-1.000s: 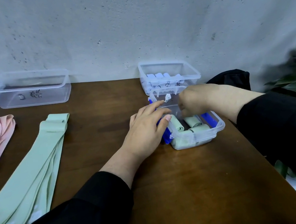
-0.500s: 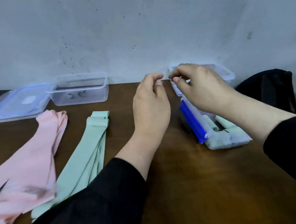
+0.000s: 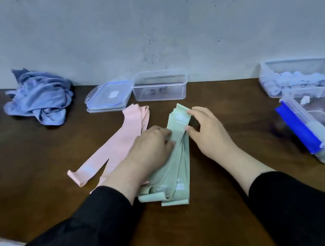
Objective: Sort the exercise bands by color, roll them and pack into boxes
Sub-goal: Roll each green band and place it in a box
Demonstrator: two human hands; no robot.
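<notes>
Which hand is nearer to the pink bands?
Left. The left hand lies over the inner edge of the pink bands and touches the green bands. The right hand is at the green bands' far side, pinching their top end, away from the pink.

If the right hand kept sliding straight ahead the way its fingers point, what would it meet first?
The right hand points up-left along the green bands. Past their far end, the first thing is probably the empty clear box by the wall, though depth is uncertain.
</notes>
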